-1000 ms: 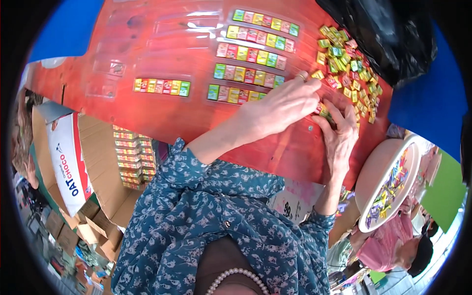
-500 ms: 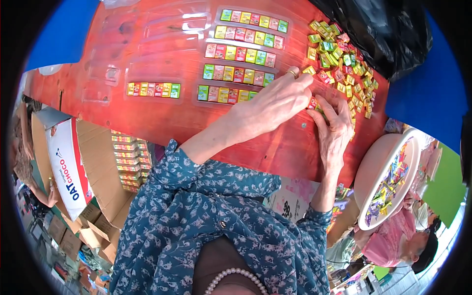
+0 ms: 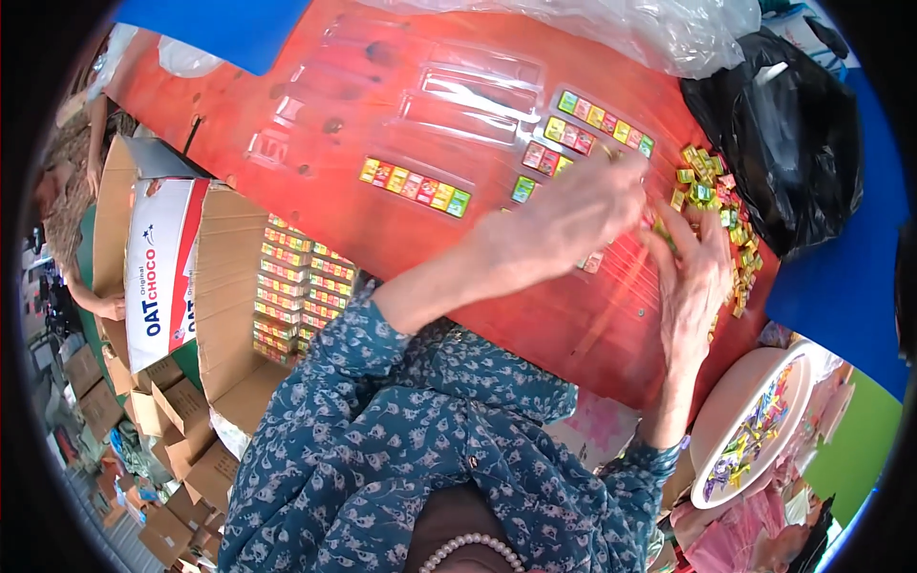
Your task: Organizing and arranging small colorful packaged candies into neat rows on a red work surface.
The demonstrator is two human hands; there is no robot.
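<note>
My left hand (image 3: 587,205) hovers over the filled clear plastic trays, its fingers smeared by motion, so I cannot tell what is in them. It hides much of the middle rows. Beside it, my right hand (image 3: 695,258) pinches a few small colourful wrapped cubes (image 3: 661,229), red and yellow-green, between thumb and fingers. A tray holding one row of red, yellow, pink and green cubes (image 3: 415,186) lies to the left. Farther off, another row of cubes (image 3: 606,122) shows past my left hand. Loose cubes (image 3: 735,229) are heaped just beyond my right hand.
Bare clear trays (image 3: 468,100) lie on the red table (image 3: 334,220). A black plastic bag (image 3: 778,143) stands behind the heap. An oval white tub (image 3: 731,396) of wrapped sweets is at right. An open carton (image 3: 234,286) sits at left beside stacked filled trays (image 3: 301,286).
The view has turned, shifting the table. My left hand has moved from beside the right hand's fingertips to over the filled trays. My right hand still pinches cubes.
</note>
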